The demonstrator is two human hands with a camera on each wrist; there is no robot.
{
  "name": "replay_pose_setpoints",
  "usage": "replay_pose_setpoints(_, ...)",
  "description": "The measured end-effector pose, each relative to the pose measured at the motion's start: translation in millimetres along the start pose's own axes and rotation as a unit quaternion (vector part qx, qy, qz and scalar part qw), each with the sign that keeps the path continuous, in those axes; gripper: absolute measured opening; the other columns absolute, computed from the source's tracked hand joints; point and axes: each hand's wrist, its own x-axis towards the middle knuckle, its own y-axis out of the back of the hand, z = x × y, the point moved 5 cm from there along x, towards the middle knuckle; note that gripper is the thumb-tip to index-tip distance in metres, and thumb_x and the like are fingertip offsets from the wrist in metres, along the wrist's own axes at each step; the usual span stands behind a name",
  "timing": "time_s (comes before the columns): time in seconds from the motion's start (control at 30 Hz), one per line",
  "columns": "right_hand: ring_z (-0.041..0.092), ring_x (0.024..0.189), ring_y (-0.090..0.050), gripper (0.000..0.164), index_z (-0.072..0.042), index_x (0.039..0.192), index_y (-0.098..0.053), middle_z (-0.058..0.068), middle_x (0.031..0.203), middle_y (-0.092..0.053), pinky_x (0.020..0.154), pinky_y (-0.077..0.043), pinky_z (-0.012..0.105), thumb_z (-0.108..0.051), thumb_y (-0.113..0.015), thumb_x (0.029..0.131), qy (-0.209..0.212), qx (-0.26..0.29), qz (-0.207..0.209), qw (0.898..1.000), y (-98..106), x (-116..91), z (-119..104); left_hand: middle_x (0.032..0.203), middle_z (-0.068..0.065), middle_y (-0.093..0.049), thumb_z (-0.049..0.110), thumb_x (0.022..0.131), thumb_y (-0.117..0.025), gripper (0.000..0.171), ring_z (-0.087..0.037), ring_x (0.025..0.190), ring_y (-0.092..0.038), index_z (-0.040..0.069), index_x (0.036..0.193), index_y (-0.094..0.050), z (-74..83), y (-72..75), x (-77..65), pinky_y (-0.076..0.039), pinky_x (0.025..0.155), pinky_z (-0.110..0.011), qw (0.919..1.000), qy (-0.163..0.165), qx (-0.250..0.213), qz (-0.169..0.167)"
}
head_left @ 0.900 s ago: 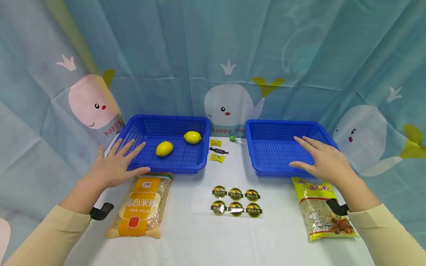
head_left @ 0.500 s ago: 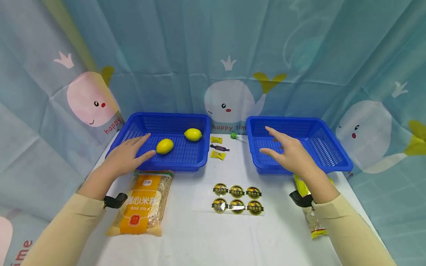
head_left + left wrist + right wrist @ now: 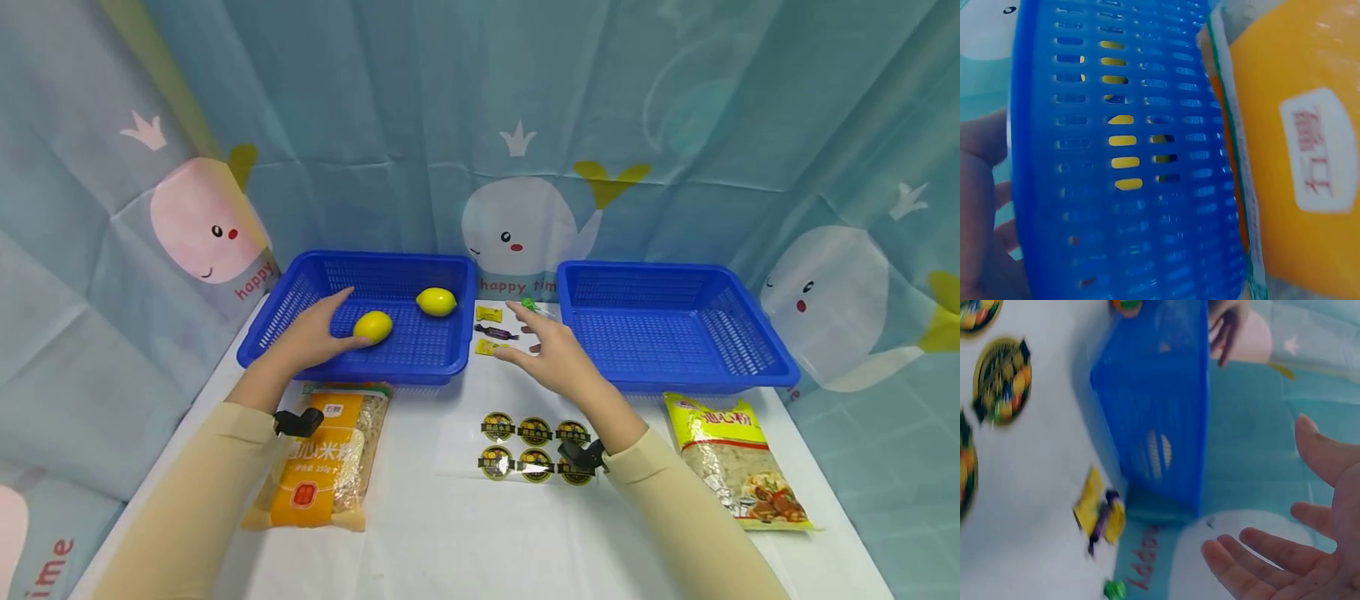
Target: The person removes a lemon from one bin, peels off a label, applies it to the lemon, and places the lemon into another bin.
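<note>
My left hand (image 3: 309,333) hovers over the front left of the left blue basket (image 3: 352,377), fingers relaxed and spread. Its thumb tip overlaps the nearer lemon (image 3: 375,325) in the head view. A second lemon (image 3: 437,302) lies farther back in that basket. Through the basket's slotted wall (image 3: 1091,206), bits of yellow show in the left wrist view. My right hand (image 3: 555,354) is in the air between the baskets, holding nothing, with fingers extended in the right wrist view. Beyond its fingertips lie a yellow candy (image 3: 489,314), a purple-wrapped candy (image 3: 498,333) and another yellow candy (image 3: 487,347).
A green lollipop (image 3: 528,305) lies by the right blue basket (image 3: 675,385). In front are an orange-labelled noodle bag (image 3: 318,458), a sheet of round stickers (image 3: 497,462) partly behind the right wrist, and a yellow-topped noodle bag (image 3: 731,458). A whale-print curtain (image 3: 360,125) stands behind.
My right hand has swept left from over the right basket to the candies. My left hand has shifted right, closer to the nearer lemon. The baskets and lemons have stayed in place.
</note>
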Motion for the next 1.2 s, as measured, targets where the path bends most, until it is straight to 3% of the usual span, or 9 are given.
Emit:
replay_pose_setpoints(0.13, 0.026, 0.125, -0.062, 0.077, -0.032, 0.157, -0.037, 0.006, 0.152, -0.052, 0.092, -0.059, 0.042, -0.052, -0.071, 0.090, -0.010, 0.027, -0.016, 0.999, -22.5, 7.7, -1.7, 0.163, -0.025, -0.024, 0.049, 0.086, -0.077, 0.100, -0.051, 0.148, -0.021, 0.015, 0.162, -0.021, -4.1, -6.3, 11.3, -0.020, 0.115, -0.073, 0.9999, 0.004, -0.016, -0.001)
replay_pose_setpoints(0.27, 0.027, 0.124, -0.063, 0.079, -0.028, 0.157, -0.038, 0.006, 0.152, -0.051, 0.092, -0.059, 0.042, -0.052, -0.072, 0.089, -0.010, 0.045, -0.024, 0.999, -41.0, 14.7, -5.6, 0.162, -0.027, -0.025, 0.046, 0.087, -0.077, 0.096, -0.051, 0.148, -0.020, 0.011, 0.160, -0.025, -6.0, -13.5, 20.9, -0.019, 0.117, -0.072, 0.9993, 0.007, -0.025, -0.026)
replay_pose_setpoints(0.57, 0.026, 0.134, -0.055, 0.089, -0.024, 0.159, -0.033, 0.000, 0.159, -0.042, 0.109, -0.049, 0.046, -0.059, -0.071, 0.087, -0.047, 0.056, -0.051, 0.996, -75.4, 21.0, -2.7, 0.161, -0.028, -0.027, 0.044, 0.087, -0.078, 0.094, -0.051, 0.146, -0.026, 0.011, 0.160, -0.028, -10.2, -33.1, 44.8, -0.024, 0.116, -0.070, 0.9969, 0.014, -0.039, -0.068)
replay_pose_setpoints(0.73, 0.029, 0.136, -0.053, 0.089, -0.020, 0.159, -0.032, 0.002, 0.162, -0.037, 0.113, -0.044, 0.046, -0.057, -0.071, 0.088, -0.050, 0.057, -0.057, 0.995, -80.6, 20.7, -2.6, 0.159, -0.030, -0.030, 0.037, 0.089, -0.078, 0.088, -0.051, 0.143, -0.030, 0.011, 0.158, -0.031, -11.0, -34.5, 49.2, -0.027, 0.115, -0.070, 0.9963, 0.021, -0.034, -0.076)
replay_pose_setpoints(1.2, 0.028, 0.130, -0.059, 0.086, -0.022, 0.159, -0.032, 0.001, 0.161, -0.038, 0.109, -0.048, 0.047, -0.057, -0.069, 0.090, -0.052, 0.057, -0.058, 0.995, -85.3, 19.4, 0.5, 0.149, -0.030, -0.043, 0.023, 0.093, -0.074, 0.071, -0.053, 0.135, -0.037, 0.010, 0.154, -0.040, -14.7, -36.7, 53.1, -0.029, 0.113, -0.070, 0.9953, 0.028, -0.010, -0.092)
